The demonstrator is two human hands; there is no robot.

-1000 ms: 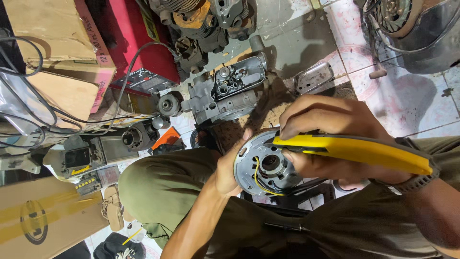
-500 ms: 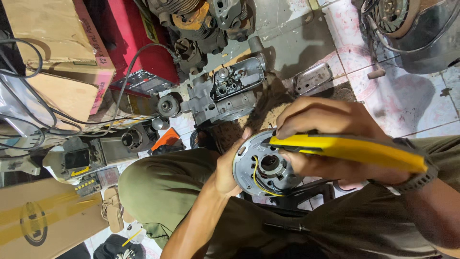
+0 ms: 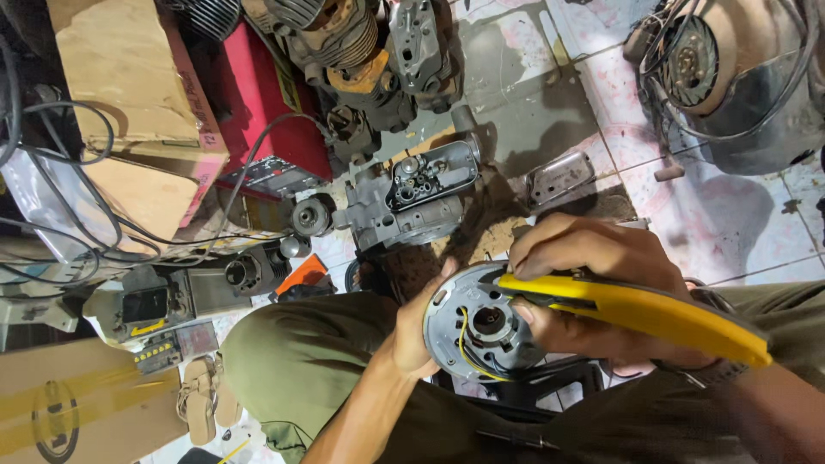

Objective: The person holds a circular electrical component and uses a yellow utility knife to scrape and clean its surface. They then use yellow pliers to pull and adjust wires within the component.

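Note:
A round grey metal stator plate [image 3: 478,320] with a centre hole and a yellow wire sits upright between my knees. My left hand [image 3: 419,333] grips its left rim from below. My right hand [image 3: 593,288] is wrapped around a yellow-handled tool [image 3: 636,309], whose tip rests on the plate's upper right part. The tool's working end is hidden against the plate. My olive trouser legs lie under both arms.
A grey engine casing [image 3: 411,202] lies on the dirty tiled floor just beyond the plate. Cardboard boxes [image 3: 129,94], a red machine [image 3: 266,129], cables and engine parts crowd the left. A round fan housing [image 3: 730,77] sits top right. A sandal [image 3: 199,408] lies lower left.
The view has shifted slightly. Both hands keep their hold on the plate and the yellow tool, with only a small wobble of the tool.

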